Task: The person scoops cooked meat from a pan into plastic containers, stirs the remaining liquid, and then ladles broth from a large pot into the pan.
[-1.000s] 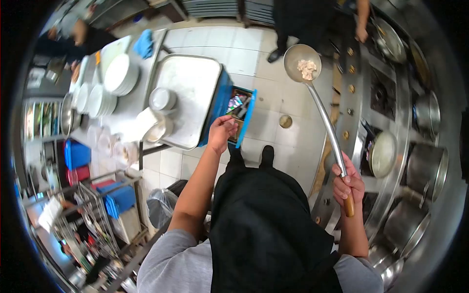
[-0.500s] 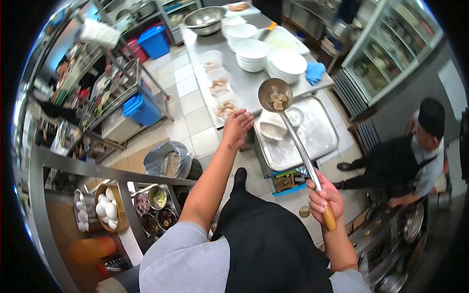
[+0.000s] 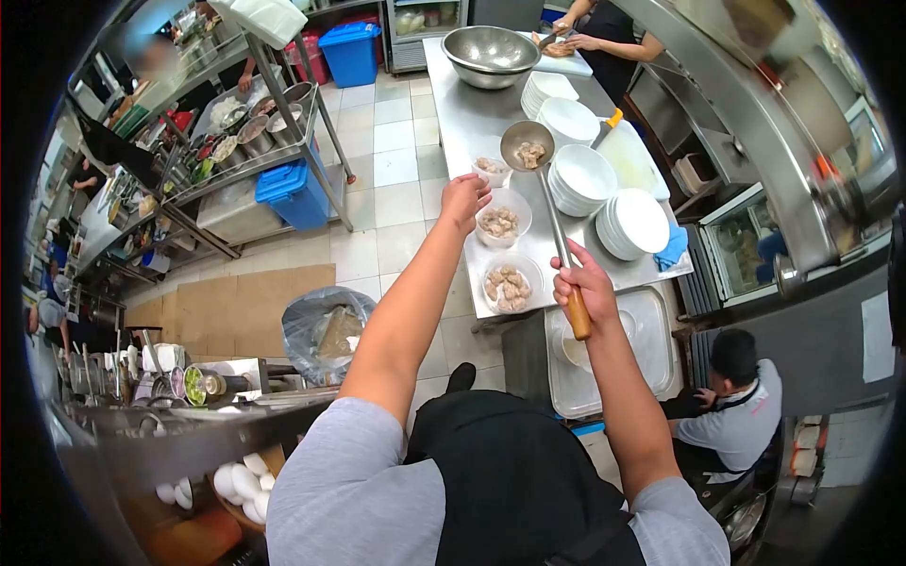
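My right hand (image 3: 585, 281) is closed around the wooden handle of a long metal ladle (image 3: 557, 212). The ladle's round bowl holds several pale brown pieces that look like cooked meat, and hangs over the steel table beside the farthest tub. In a row along the table's left edge stand three clear plastic tubs: a near tub (image 3: 512, 283), a middle tub (image 3: 503, 219) and a far tub (image 3: 492, 170), all with similar pieces inside. My left hand (image 3: 465, 201) is beside the middle and far tubs, fingers loosely bent and apart, with nothing visible in it.
Stacked white bowls (image 3: 583, 174) and plates (image 3: 632, 224) stand right of the tubs. A large steel bowl (image 3: 491, 55) sits farther back, where a person's hands work at a cutting board (image 3: 566, 62). Another person (image 3: 722, 406) is low at right. A metal tray (image 3: 651, 377) lies nearer me.
I have moved nearer the table. The ladle has gone from above the metal tray to beside the far tub, and my left hand has moved forward along the tubs. The person at right is lower.
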Demonstrator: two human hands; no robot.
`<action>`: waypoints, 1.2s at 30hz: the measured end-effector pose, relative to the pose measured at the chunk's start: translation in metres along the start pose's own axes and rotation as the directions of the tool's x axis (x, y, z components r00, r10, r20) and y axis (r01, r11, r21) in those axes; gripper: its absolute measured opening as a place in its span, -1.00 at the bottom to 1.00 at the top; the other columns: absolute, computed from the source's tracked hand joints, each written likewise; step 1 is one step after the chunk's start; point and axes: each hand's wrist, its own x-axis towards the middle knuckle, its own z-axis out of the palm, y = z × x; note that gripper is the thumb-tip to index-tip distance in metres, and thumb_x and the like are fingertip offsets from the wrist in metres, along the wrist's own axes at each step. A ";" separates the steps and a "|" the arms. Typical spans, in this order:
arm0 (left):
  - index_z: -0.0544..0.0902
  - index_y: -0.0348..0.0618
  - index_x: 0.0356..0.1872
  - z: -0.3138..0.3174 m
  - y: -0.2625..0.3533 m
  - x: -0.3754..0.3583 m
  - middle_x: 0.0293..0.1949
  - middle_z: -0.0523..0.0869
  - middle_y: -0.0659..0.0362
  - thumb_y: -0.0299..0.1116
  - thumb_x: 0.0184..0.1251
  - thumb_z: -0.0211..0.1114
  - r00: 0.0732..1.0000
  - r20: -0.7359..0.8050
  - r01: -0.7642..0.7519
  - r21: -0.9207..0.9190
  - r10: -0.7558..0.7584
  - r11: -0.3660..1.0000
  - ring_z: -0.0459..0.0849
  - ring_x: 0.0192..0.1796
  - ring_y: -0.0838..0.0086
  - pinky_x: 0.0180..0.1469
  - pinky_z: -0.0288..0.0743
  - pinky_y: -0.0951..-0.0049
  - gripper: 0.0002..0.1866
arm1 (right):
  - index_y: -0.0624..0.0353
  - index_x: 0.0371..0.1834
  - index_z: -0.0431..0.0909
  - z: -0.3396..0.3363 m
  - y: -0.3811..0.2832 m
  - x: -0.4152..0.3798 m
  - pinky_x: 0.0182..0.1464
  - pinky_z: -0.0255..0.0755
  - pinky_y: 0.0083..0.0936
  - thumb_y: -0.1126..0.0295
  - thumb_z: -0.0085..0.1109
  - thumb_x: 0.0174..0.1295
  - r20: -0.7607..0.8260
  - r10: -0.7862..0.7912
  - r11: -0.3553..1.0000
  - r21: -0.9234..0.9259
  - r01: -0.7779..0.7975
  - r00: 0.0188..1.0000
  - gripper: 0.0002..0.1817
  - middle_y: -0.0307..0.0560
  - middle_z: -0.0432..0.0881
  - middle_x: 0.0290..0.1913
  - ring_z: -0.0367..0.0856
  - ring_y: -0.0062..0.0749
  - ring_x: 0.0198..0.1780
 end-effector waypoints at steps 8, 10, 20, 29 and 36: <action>0.43 -0.39 0.32 -0.012 -0.017 0.061 0.10 0.62 -0.01 -0.54 0.44 0.28 0.995 -0.042 0.093 -0.035 -0.094 0.995 0.68 0.15 0.18 0.22 0.69 0.23 -0.53 | 0.22 0.73 0.01 0.008 0.017 0.089 -0.46 0.53 -0.52 0.70 0.16 0.30 -0.164 -0.037 0.918 -0.395 -0.031 0.986 -0.09 0.05 0.60 0.04 0.59 -0.50 -0.43; 0.45 -0.38 0.31 -0.014 -0.022 0.064 0.10 0.63 0.00 -0.54 0.46 0.26 0.992 -0.042 0.119 -0.056 -0.121 0.991 0.68 0.14 0.18 0.23 0.69 0.22 -0.56 | 0.20 0.74 0.01 0.013 0.021 0.092 -0.47 0.52 -0.53 0.71 0.16 0.28 -0.197 -0.070 0.885 -0.465 -0.030 0.978 -0.08 0.03 0.60 0.04 0.58 -0.51 -0.44; 0.44 -0.38 0.32 -0.029 -0.017 0.061 0.10 0.63 0.01 -0.52 0.49 0.22 0.988 -0.057 0.141 -0.087 -0.146 0.986 0.68 0.13 0.18 0.26 0.67 0.21 -0.57 | 0.08 0.74 0.13 0.013 0.042 0.097 -0.49 0.48 -0.57 0.78 0.15 0.23 -0.251 -0.204 0.724 -0.689 -0.027 0.946 -0.06 -0.05 0.59 -0.01 0.55 -0.57 -0.47; 0.50 -0.32 0.24 -0.056 -0.023 0.075 0.01 0.65 0.08 -0.53 0.45 0.26 0.980 -0.121 0.155 -0.055 -0.160 0.986 0.68 0.04 0.29 0.14 0.68 0.30 -0.62 | 0.19 0.67 0.13 0.017 0.042 0.089 -0.50 0.50 -0.52 0.71 0.14 0.30 -0.232 -0.092 0.928 -0.372 -0.001 0.968 -0.17 0.04 0.56 0.01 0.54 -0.51 -0.48; 0.54 -0.27 0.20 -0.054 -0.012 0.041 -0.05 0.67 0.14 -0.47 0.45 0.32 0.992 -0.107 0.079 0.078 -0.070 0.994 0.68 -0.05 0.39 0.03 0.65 0.38 -0.65 | 0.27 0.73 -0.05 0.013 0.010 0.003 -0.43 0.45 -0.54 0.55 0.07 0.39 0.116 0.072 0.776 0.617 -0.129 0.991 -0.16 -0.06 0.46 -0.06 0.48 -0.60 -0.48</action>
